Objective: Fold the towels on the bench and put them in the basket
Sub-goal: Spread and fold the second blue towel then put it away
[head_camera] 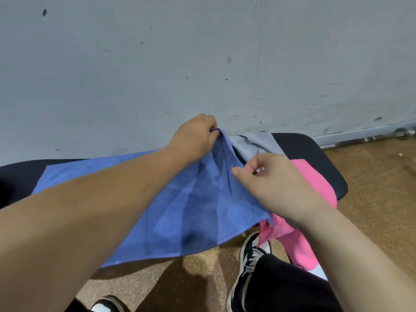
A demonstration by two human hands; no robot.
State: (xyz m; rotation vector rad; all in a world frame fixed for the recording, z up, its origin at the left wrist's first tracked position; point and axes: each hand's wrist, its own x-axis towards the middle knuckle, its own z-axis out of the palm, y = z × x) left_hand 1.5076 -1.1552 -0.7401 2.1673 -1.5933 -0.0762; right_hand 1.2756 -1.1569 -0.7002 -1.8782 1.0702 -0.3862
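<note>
one blue microfibre towel (180,210) spread along black padded bench (315,154), long axis left to right; far right corner pinched by left hand (195,138); right hand (276,183) curled at right edge, grip unclear.

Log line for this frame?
blue towel: spread on bench | left hand: grips far corner | right hand: over edge, grip unclear | pink towel, grey towel: unfolded | basket: not in view
</note>
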